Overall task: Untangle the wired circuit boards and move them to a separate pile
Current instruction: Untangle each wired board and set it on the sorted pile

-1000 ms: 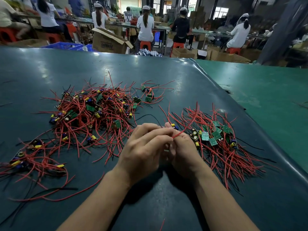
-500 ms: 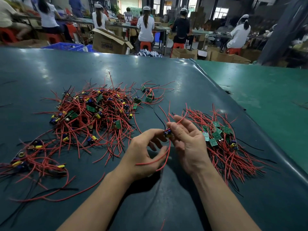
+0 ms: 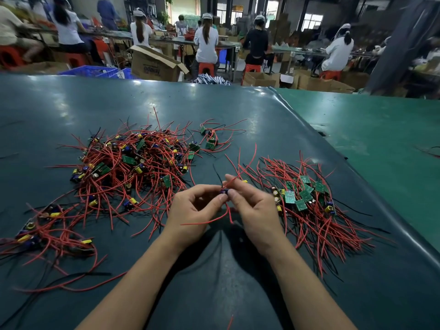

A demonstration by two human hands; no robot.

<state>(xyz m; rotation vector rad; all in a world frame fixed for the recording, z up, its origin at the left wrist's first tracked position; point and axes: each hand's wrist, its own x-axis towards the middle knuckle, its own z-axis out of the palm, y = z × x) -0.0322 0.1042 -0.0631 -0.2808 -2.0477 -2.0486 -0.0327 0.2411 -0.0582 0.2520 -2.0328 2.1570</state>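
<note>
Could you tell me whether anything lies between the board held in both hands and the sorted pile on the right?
Nothing visible does: the held board hangs just left of the sorted pile, with only bare mat under it.

dim hall, daylight from far windows (image 3: pixel 312 20). pale glare streaks the dark surface (image 3: pixel 71 108). soft shadows pool under the forearms. wide-angle bending curves the edges; background workers (image 3: pixel 206 41) are blurred.

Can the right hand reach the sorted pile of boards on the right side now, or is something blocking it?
Probably yes. The right hand lies just beside the sorted pile, with nothing between them. But together with the left hand it pinches a wired board, so it must carry or release that.
</note>
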